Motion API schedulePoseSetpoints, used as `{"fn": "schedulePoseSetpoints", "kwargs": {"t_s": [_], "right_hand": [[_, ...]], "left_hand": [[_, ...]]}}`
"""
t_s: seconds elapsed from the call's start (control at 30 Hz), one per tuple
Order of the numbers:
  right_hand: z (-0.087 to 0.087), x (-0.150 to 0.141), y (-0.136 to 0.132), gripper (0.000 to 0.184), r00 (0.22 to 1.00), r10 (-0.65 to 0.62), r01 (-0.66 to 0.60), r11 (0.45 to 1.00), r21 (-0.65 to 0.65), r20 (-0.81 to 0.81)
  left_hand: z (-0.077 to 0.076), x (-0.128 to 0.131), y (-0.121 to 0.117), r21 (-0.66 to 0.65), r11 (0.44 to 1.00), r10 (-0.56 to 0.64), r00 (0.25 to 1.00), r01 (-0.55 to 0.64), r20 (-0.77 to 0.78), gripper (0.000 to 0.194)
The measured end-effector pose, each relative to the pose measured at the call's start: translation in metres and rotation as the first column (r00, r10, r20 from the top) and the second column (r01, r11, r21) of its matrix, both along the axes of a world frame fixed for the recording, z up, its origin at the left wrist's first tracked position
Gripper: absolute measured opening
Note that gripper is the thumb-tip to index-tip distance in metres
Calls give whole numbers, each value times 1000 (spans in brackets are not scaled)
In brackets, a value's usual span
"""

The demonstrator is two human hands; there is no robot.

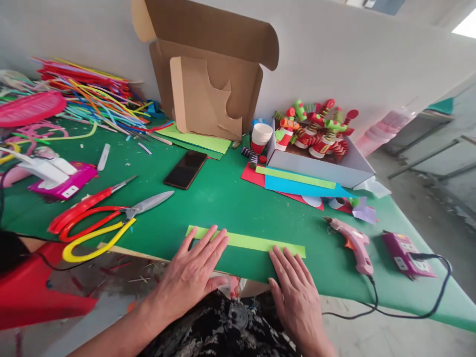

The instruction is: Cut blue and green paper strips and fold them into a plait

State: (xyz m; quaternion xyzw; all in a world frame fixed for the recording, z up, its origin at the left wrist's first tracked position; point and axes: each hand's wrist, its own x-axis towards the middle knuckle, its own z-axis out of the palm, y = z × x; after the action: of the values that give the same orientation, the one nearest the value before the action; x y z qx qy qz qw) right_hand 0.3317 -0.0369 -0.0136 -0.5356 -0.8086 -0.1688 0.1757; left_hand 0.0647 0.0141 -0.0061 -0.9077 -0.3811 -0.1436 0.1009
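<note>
A long light-green paper strip [253, 242] lies along the near edge of the green table cover [223, 198]. My left hand [193, 272] rests flat with spread fingers on the strip's left part. My right hand [295, 290] lies flat with its fingertips touching the strip's right end. Neither hand grips anything.
Two pairs of scissors [107, 218] lie at left, a black phone [186, 169] in the middle, a pink glue gun [353, 244] with cable at right. Behind stand a cardboard box [211, 74], coloured paper sheets [297, 184], a grey box of paper figures [316, 134], a paper cup [260, 136] and pipe cleaners [92, 96].
</note>
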Motion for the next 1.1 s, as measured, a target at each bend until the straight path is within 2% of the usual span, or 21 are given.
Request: {"fn": "schedulePoseSetpoints", "kwargs": {"t_s": [0.1,0.3,0.43,0.53,0.63,0.73,0.8,0.83,0.93,1.0,1.1], "right_hand": [[2,0,1,57,1000,7,-7,1000,3,14],[0,-3,0,58,1000,-12,12,1000,5,-19],[-3,-2,-1,58,999,-15,14,1000,-2,-47],[-5,0,-1,58,999,-7,7,1000,-5,-52],[-8,0,-2,56,997,-15,14,1000,-14,-73],[-11,-1,-3,53,996,-30,29,1000,-7,-82],[-12,-2,-3,50,996,-43,44,999,14,-76],[-12,-2,-3,49,996,-47,49,999,23,-71],[-10,-2,-3,50,997,-43,44,999,26,-64],[-8,-2,-3,52,997,-30,31,999,8,-74],[-5,-2,-3,55,996,-30,28,999,-15,-86]], "left_hand": [[0,-21,1,19,1000,3,999,-2,-34,69],[-5,-58,-2,15,996,87,996,-86,-24,66],[4,-66,-1,25,990,137,990,-137,13,57],[19,-45,1,49,983,177,983,-180,51,54],[27,4,1,9,996,93,992,-94,83,61],[20,59,-4,-24,999,-36,996,38,86,75],[9,85,-9,-58,991,-112,991,116,76,81],[3,93,-11,-69,991,-111,991,116,73,84],[-11,94,-12,-79,994,-69,996,74,62,88],[-15,81,-10,-73,996,-50,997,54,61,86],[-13,51,-6,-49,998,-36,997,39,64,85]]}}
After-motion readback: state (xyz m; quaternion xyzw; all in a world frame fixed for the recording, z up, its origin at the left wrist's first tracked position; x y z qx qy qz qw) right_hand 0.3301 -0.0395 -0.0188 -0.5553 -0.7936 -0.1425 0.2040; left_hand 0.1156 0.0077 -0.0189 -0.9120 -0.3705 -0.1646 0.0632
